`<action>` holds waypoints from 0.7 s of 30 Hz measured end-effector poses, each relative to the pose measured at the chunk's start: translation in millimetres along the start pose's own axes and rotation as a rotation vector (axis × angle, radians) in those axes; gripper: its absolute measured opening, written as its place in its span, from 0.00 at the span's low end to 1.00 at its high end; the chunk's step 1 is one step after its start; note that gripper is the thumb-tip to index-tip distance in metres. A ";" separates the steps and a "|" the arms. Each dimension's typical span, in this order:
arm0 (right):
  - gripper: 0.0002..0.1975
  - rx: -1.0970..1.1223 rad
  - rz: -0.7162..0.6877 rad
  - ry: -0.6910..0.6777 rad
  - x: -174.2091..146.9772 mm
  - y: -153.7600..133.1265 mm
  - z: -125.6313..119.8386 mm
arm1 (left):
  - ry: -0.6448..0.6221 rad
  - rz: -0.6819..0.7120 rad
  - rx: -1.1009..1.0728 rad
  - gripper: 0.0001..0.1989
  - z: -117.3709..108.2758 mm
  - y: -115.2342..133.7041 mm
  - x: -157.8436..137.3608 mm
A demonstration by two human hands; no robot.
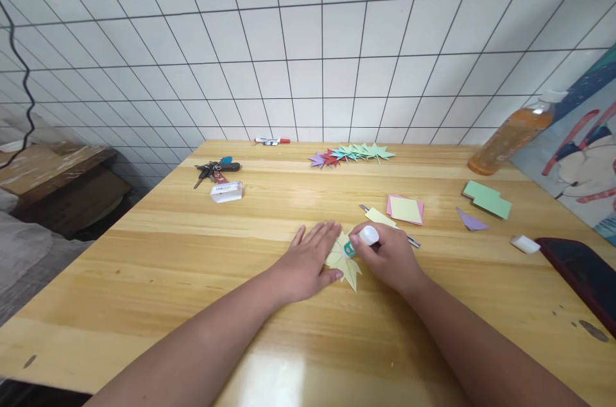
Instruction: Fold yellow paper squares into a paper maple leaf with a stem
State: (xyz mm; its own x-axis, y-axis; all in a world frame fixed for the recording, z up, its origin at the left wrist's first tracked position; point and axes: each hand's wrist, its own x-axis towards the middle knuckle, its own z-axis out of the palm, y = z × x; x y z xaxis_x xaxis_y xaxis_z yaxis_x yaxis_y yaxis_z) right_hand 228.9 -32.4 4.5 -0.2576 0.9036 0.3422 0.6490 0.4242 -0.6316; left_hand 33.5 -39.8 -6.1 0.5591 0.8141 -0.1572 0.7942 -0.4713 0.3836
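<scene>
On the wooden table lies a pale yellow folded paper leaf [350, 271] with pointed tips. My left hand [307, 260] rests flat on its left side, fingers stretched out, covering part of it. My right hand [392, 258] grips a glue stick [368, 235] with a white body and a green label, tilted with its lower end against the middle of the leaf. Just beyond my right hand, a yellow paper strip [380, 217] lies over a thin metal tool [412, 241], partly hidden by the hand.
Behind are a row of coloured paper leaves [353, 153] and a marker [272, 141]. Keys [210, 169] and a small white box [226, 192] lie left. On the right are yellow and pink squares [405, 209], green paper [487, 199], a purple triangle [471, 219], a white cap [525, 244], a phone [580, 275] and a bottle [510, 134].
</scene>
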 end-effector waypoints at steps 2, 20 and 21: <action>0.10 -0.023 -0.051 -0.051 0.1 -3.3 4.6 | 0.016 -0.024 0.021 0.39 0.9 0.5 -0.2; 0.09 0.127 0.054 0.113 -1.1 -4.8 7.6 | -0.077 -0.046 0.123 0.36 -0.6 5.9 -0.6; 0.09 0.105 0.076 0.137 -0.5 -4.2 6.1 | -0.081 -0.046 0.120 0.36 -0.8 6.0 -0.7</action>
State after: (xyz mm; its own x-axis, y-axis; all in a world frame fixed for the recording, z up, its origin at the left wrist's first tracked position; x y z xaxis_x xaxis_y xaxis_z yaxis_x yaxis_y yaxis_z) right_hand 221.9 -34.2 2.8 -0.1062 0.9199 0.3774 0.5829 0.3651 -0.7259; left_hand 37.7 -42.9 -2.9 0.5352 0.8080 -0.2465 0.8393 -0.4754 0.2638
